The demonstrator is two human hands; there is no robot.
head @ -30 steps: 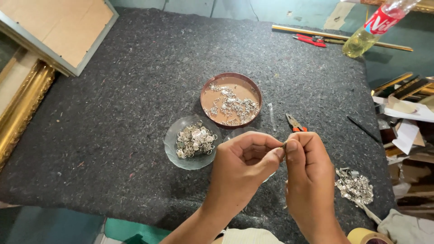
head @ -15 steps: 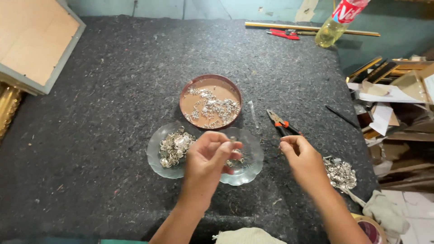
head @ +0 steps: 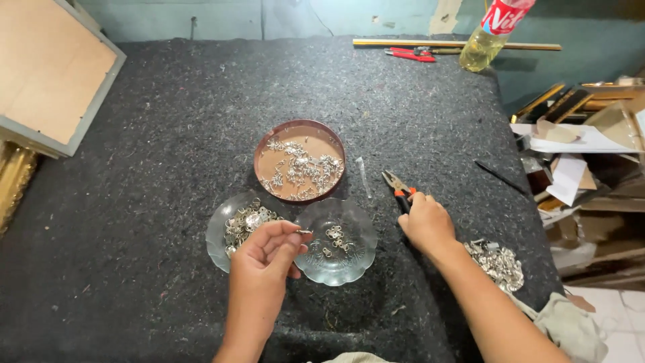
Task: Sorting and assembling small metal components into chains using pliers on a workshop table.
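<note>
on dark felt tabletop [head: 168, 168], teal wall [head: 222, 17]

**Camera Arrangement: Single Head-Mounted View**

One camera is recording, worn on the person's head. It is looking steeply downward and forward across the bench [head: 134, 282], which is covered in dark felt. The person's forearms are entering from the bottom edge, placing the viewpoint at the bench's near side. The left hand [head: 269, 252] and right hand [head: 424, 223] are sitting in the lower centre, close to the lens. The bench's far edge and a teal wall [head: 222, 17] are showing along the top. The view is reaching past the bench's right side to a pile of frame pieces and paper [head: 578, 148]. No second view is sharing this scene.
</note>
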